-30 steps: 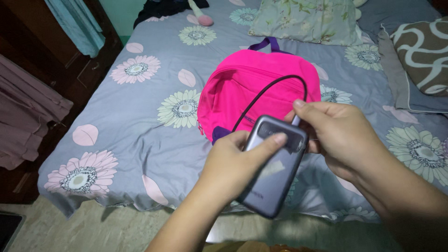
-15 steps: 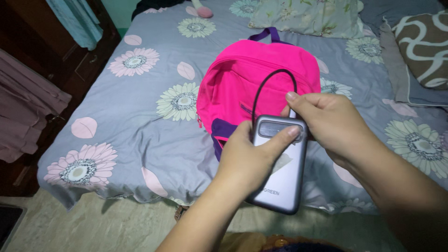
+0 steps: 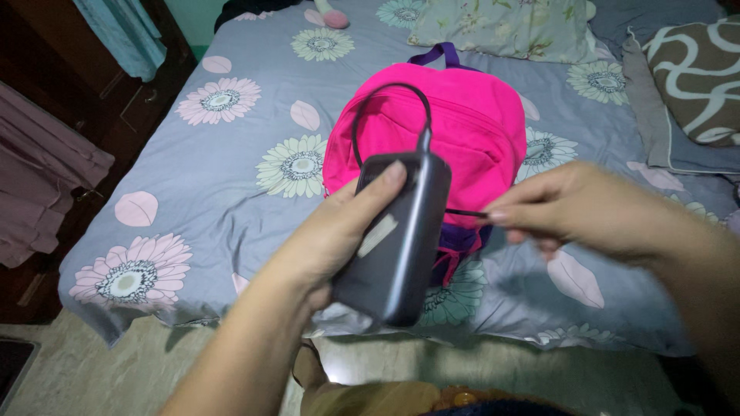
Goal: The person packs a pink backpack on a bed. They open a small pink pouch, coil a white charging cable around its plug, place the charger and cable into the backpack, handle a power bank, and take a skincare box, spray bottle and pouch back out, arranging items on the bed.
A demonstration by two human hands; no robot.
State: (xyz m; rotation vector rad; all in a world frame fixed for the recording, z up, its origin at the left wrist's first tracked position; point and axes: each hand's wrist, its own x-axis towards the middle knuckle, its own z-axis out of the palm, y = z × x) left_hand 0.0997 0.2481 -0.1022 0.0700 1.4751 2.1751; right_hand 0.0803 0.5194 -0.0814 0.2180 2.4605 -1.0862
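My left hand [image 3: 327, 239] grips a dark grey power bank [image 3: 401, 239], held upright over the near edge of the bed. A black cable [image 3: 378, 104] is plugged into its top, loops up and around, and comes out to the right of the bank. My right hand [image 3: 586, 208] pinches that free cable end between thumb and fingers, just right of the power bank. Behind both hands a bright pink backpack [image 3: 455, 127] with purple handle and trim lies flat on the bed.
The bed [image 3: 231, 154] has a grey sheet with large flower prints. A floral pillow [image 3: 509, 27] and a brown patterned pillow [image 3: 697, 69] lie at the far right. Dark wooden furniture [image 3: 85, 92] with hanging cloth stands at left. Tiled floor [image 3: 92, 377] lies below.
My right hand has moved from the top of the power bank out to the right, drawing the cable end with it. The view has shifted, and the backpack shows more fully.
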